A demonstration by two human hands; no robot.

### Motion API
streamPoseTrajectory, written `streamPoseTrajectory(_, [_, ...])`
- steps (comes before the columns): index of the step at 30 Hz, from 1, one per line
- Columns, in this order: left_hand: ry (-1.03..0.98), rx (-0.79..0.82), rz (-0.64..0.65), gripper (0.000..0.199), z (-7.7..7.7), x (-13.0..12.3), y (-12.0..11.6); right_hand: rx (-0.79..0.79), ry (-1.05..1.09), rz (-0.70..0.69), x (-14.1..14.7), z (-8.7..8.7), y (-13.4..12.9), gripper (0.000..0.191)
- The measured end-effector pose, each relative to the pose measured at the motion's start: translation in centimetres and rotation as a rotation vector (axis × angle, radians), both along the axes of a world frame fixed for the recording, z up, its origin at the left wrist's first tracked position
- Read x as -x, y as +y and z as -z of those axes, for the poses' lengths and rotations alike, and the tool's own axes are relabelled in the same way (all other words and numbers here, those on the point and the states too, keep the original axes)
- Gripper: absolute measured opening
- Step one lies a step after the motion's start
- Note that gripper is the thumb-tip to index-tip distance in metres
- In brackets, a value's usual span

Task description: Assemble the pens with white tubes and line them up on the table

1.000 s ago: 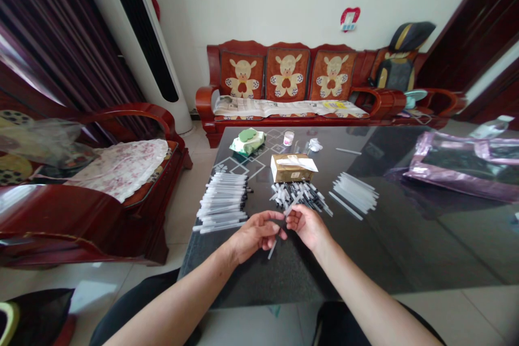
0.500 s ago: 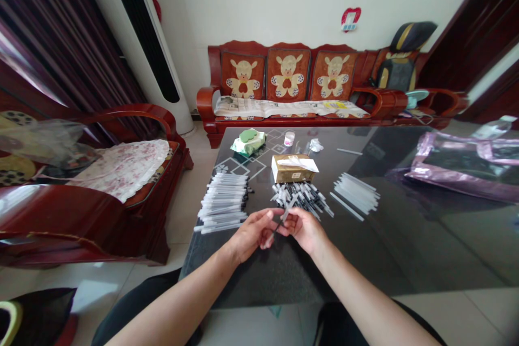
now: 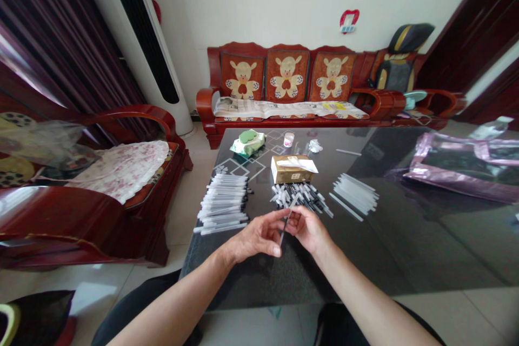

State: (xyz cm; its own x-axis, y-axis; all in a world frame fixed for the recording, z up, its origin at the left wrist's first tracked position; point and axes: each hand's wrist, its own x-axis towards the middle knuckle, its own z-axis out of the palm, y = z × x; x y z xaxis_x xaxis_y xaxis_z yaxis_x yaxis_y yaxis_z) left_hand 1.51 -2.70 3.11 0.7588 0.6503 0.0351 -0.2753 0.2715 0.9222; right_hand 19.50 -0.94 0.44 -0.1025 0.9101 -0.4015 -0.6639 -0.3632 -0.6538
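Observation:
Above the near part of the dark table, a slim pen (image 3: 285,228) is held slantwise between my hands, pale at its upper end and dark lower down. My right hand (image 3: 311,228) pinches it near the pale end, fingers curled in. My left hand (image 3: 255,238) has its thumb by the pen's lower end and its index finger stretched to the upper part, closed on it lengthwise. Just beyond lies a loose heap of black and clear pen parts (image 3: 302,196). Left of it is a row of white pens (image 3: 224,200) with dark tips; on the right, a stack of translucent white tubes (image 3: 357,194).
A tissue box (image 3: 294,175) stands behind the heap. Farther back are a green wipes pack (image 3: 248,143), a small cup (image 3: 288,139), crumpled tissue (image 3: 315,146) and a single tube (image 3: 348,152). A purple-edged clear bag (image 3: 417,173) and plastic bottle (image 3: 491,128) are at right.
My left thumb has moved down toward the pen's lower end, and the left index finger has straightened. The pen stands steeper. The right hand keeps its pinch.

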Motion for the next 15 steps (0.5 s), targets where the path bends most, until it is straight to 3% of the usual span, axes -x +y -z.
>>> streamPoseTrajectory(4, [0.081,-0.066,-0.094,0.087,0.5,-0.3,0.1,-0.027,-0.036,-0.042,0.0,0.0,0.0,0.011])
streamPoseTrajectory(10, [0.362,-0.295,-0.454,0.068,1.1,-0.1,0.6,-0.148,-0.05,-0.192,0.9,0.0,-0.9,0.009])
streamPoseTrajectory(15, [0.381,-0.244,-0.466,0.052,1.0,0.1,0.8,-0.217,-0.134,-0.341,1.2,-0.3,-1.6,0.012])
